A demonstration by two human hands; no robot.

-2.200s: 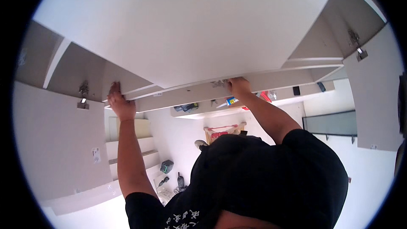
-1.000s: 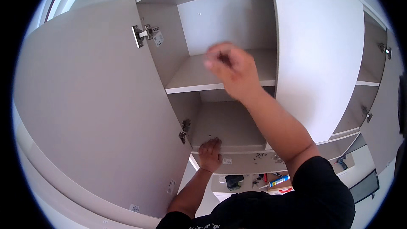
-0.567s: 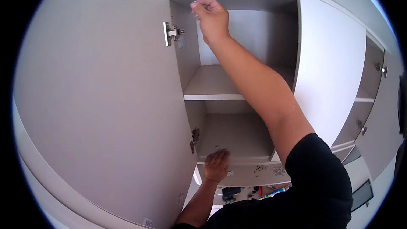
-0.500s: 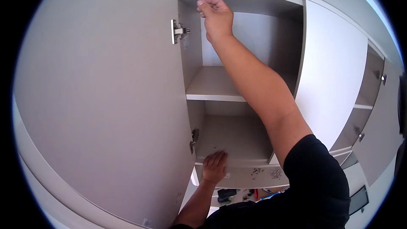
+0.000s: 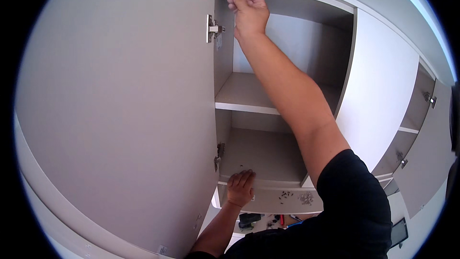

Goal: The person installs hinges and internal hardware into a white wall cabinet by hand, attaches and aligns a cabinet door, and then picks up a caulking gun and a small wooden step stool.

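Your right hand point(image 5: 249, 9) is raised into the upper left corner of the wall cabinet point(image 5: 224, 62), its thumb and fingers curled together in a pinch; you cannot tell from here whether something small sits between the tips, or whether they touch the panel. The cabinet itself opens around and below that hand. Just below and to the left of it is the upper hinge point(image 5: 214, 29), which joins the side wall to the grey door point(image 5: 120, 105) standing wide open on the left. Well below the hand, the middle shelf point(image 5: 247, 107) crosses behind your forearm.

Your left hand point(image 5: 241, 187) lies palm down over the front edge of the bottom panel point(image 5: 268, 156), fingers stretched out and gripping nothing. Above and to the left of it is the lower hinge point(image 5: 218, 157), and just beyond its fingertips lies a tiny dark piece point(image 5: 241, 165). To the right of this hand, on the ledge point(image 5: 268, 205) below the cabinet, you have scattered dark screws point(image 5: 286, 195) and a pile of small pale fittings point(image 5: 306, 198). Lower down, under the ledge, a black tool point(image 5: 249, 219) shows beside a red item point(image 5: 281, 219), both partly hidden
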